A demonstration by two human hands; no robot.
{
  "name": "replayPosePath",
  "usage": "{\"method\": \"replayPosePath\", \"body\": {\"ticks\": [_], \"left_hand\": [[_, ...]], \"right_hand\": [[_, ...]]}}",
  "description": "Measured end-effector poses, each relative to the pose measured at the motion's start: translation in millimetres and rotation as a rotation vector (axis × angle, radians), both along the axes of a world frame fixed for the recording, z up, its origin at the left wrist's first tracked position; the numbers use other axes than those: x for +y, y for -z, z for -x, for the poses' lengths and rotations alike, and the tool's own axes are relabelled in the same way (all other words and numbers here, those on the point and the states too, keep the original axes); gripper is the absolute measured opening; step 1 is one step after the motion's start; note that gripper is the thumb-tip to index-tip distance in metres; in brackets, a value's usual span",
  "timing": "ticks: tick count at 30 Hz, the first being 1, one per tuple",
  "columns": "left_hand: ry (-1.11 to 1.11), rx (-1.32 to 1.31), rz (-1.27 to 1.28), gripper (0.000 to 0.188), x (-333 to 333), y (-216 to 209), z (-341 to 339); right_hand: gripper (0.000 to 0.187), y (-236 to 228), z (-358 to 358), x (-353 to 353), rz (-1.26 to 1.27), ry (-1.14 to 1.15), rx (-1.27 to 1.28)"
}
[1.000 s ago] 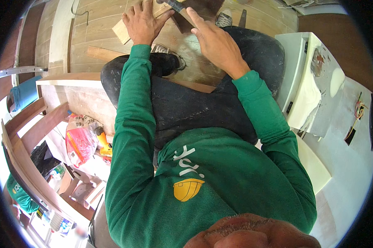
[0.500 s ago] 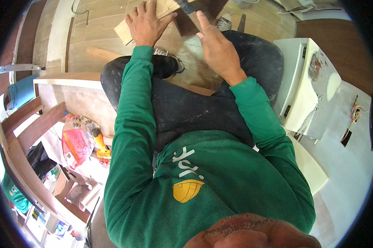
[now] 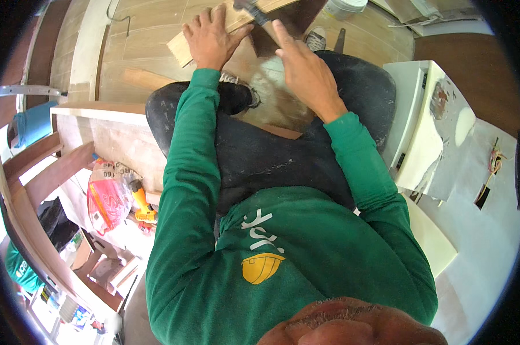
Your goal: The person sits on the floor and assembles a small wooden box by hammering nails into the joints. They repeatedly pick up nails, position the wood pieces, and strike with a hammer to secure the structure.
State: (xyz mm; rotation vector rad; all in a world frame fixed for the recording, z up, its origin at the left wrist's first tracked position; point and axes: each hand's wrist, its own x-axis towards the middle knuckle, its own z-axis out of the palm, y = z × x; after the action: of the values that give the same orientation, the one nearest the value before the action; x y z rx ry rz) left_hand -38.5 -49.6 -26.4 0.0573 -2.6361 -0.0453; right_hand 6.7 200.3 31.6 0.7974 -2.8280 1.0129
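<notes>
Across the top of the view lies a pale wooden board [image 3: 180, 49] with a rough, jagged left end. My left hand [image 3: 212, 38] rests on it, fingers spread and thumb stretched out to the right. My right hand [image 3: 307, 72] is closed around the handle of a hammer [image 3: 259, 15], its forefinger laid along the handle. The hammer's metal head is over the board, to the right of my left hand, partly cut off by the upper edge. Whether it touches the board I cannot tell. A dark brown panel [image 3: 269, 40] lies beneath the board.
A loose wood strip [image 3: 146, 79] lies on the tiled floor left of my knee. A white bucket [image 3: 345, 7] stands at the far right. Left are a wooden frame [image 3: 101, 112] and a yellow-orange power drill [image 3: 141, 201]. A damaged white cabinet [image 3: 424, 115] stands close on my right.
The hammer's head has come into view at the top, where before mostly its blurred neck showed. The whole scene has shifted slightly down. My left hand stays on the board.
</notes>
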Motion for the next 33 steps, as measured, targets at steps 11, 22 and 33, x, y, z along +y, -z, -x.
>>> {"method": "replayPosePath", "body": {"ticks": [11, 22, 33], "left_hand": [[-0.027, -0.008, 0.034, 0.092, -3, 10, 0], [-0.037, -0.03, 0.001, 0.09, -3, 9, -3], [0.02, -0.127, -0.102, 0.105, -6, 7, -4]], "right_hand": [[0.061, -22, -6, 0, 0.053, 0.06, -0.001], [0.065, -30, -1, -7, -0.248, -0.008, -0.18], [0.061, -91, -76, 82, 0.259, 0.227, -0.478]]}}
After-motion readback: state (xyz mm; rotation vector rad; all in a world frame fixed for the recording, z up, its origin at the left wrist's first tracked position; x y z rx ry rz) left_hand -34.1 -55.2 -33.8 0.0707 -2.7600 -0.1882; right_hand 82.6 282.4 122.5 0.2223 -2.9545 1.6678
